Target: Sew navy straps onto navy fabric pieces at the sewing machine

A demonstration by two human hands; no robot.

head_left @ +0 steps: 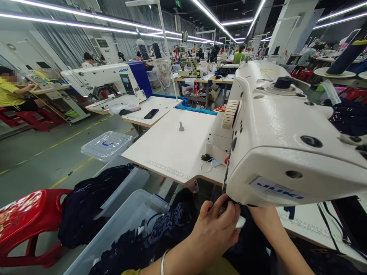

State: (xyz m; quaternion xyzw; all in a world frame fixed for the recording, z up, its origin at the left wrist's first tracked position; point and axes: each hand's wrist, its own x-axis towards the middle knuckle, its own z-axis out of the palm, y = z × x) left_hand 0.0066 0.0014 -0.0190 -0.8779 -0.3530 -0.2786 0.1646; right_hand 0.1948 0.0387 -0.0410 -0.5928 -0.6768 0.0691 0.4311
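My left hand is closed, its fingers curled together at the near end of the white JUKI sewing machine. What it pinches is hidden by the fingers. A smooth white piece sticks out beside the fingers; I cannot tell whether it is held or part of the machine. Only the wrist of my right hand shows, since the machine head covers its fingers. Dark navy fabric hangs between my forearms, below the machine.
A white sewing table with a printed ruler extends leftward. Clear plastic bins with dark lace garments stand at lower left, near a red stool. A phone lies on the farther table. People work at machines beyond.
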